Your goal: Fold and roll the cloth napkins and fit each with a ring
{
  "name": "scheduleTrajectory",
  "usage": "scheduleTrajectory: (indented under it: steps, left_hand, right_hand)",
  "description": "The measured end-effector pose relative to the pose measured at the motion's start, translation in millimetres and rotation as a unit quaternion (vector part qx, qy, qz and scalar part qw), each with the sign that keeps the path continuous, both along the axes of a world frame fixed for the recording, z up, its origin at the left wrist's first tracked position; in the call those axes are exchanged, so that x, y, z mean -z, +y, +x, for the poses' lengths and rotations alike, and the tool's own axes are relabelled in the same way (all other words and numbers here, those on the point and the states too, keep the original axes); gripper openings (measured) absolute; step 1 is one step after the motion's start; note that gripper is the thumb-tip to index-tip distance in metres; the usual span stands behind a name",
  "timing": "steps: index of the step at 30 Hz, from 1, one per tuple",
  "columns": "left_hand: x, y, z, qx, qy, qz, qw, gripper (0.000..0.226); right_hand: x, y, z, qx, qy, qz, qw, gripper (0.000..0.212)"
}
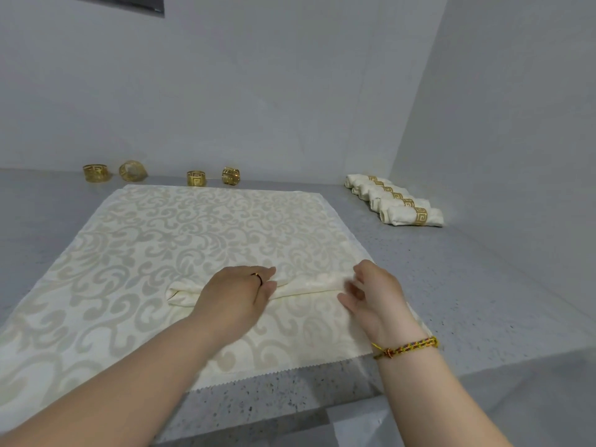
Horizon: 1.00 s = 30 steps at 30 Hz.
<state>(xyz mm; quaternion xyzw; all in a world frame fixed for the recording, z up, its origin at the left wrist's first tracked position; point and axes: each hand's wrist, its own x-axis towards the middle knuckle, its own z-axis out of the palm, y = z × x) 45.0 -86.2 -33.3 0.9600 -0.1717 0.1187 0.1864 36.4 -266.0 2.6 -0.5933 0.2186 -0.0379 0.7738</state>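
Observation:
A cream rolled napkin point(306, 285) lies crosswise on a large cream damask cloth point(200, 227) spread over the grey counter. My left hand point(238, 295) lies over the middle of the roll, its fingers curled over the far side and its thumb on the near side. My right hand point(371, 295) is at the roll's right end with curled, blurred fingers on the fabric. Several loose gold rings point(196, 178) stand along the back wall behind the cloth. Several finished rolled napkins with gold rings point(409, 216) lie in a row at the back right.
The grey speckled counter point(467, 301) shows bare to the right of the cloth. Its front edge point(290, 411) runs just below the cloth's zigzag hem. White walls close the back and the right side.

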Motion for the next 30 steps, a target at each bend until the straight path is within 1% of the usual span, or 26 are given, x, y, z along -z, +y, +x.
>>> scheduleTrajectory:
  steps: [3,4,6,8,10,11,13,14,16,18,19,21,24,27,28,30]
  left_hand:
    - [1.1,-1.0,0.3,-0.010,-0.001,-0.041,0.999,0.040]
    - [2.2,-1.0,1.6,-0.014,0.000,-0.046,0.999,0.039]
    - [4.2,-0.8,3.9,-0.025,0.007,-0.056,0.998,0.037]
    - [5.3,-1.0,5.6,-0.038,0.011,-0.064,0.997,0.035]
    - [5.9,-1.4,6.5,-0.045,0.007,-0.067,0.997,0.034]
    - [6.2,-1.4,6.7,-0.047,0.005,-0.069,0.997,0.034]
    - [6.3,-1.6,7.9,-0.052,0.003,-0.070,0.996,0.034]
    - [6.9,-1.6,8.6,-0.054,0.003,-0.068,0.996,0.034]
    - [7.9,-1.9,9.6,-0.058,0.002,-0.065,0.996,0.034]
    - [8.2,-2.1,9.7,-0.060,-0.003,-0.069,0.996,0.034]
    - [8.2,-2.3,9.7,-0.061,-0.005,-0.073,0.995,0.034]
    - [7.6,-1.5,8.9,-0.060,-0.008,-0.083,0.995,0.035]
    - [2.7,1.7,6.7,-0.047,-0.002,-0.102,0.994,0.037]
    - [-7.7,11.9,1.6,-0.035,0.029,-0.180,0.983,0.038]
    - [-11.1,16.7,-0.3,-0.044,0.035,-0.209,0.976,0.039]
    - [-17.6,30.5,-6.8,-0.074,0.038,-0.234,0.969,0.038]
  right_hand:
    - [0.9,9.8,2.0,0.056,-0.026,0.018,0.998,0.013]
    - [3.1,12.2,3.3,0.075,-0.032,0.034,0.996,0.018]
    - [1.7,17.2,4.0,0.109,-0.052,0.110,0.987,0.037]
    - [-0.4,20.0,9.5,0.130,-0.073,0.206,0.967,0.048]
    - [-2.6,23.4,17.6,0.130,-0.079,0.291,0.945,0.049]
    - [-4.7,25.8,20.8,0.112,-0.072,0.301,0.944,0.042]
    - [-2.6,28.6,28.0,0.039,-0.045,0.260,0.964,0.013]
    - [-2.3,30.9,29.4,0.000,-0.039,0.227,0.973,0.005]
    - [-0.1,35.2,31.7,-0.073,-0.045,0.109,0.990,0.011]
    - [4.1,42.6,33.0,-0.128,-0.080,0.014,0.988,0.004]
    - [6.2,46.2,32.6,-0.145,-0.102,-0.023,0.984,0.010]
    - [7.8,54.2,30.9,-0.173,-0.136,-0.114,0.969,0.023]
    - [7.9,63.6,28.2,-0.211,-0.180,-0.243,0.929,0.025]
    - [11.7,70.5,26.2,-0.252,-0.211,-0.331,0.884,0.027]
    - [13.3,71.8,25.8,-0.263,-0.217,-0.355,0.871,0.031]
    - [15.7,72.3,24.2,-0.281,-0.226,-0.408,0.839,0.040]
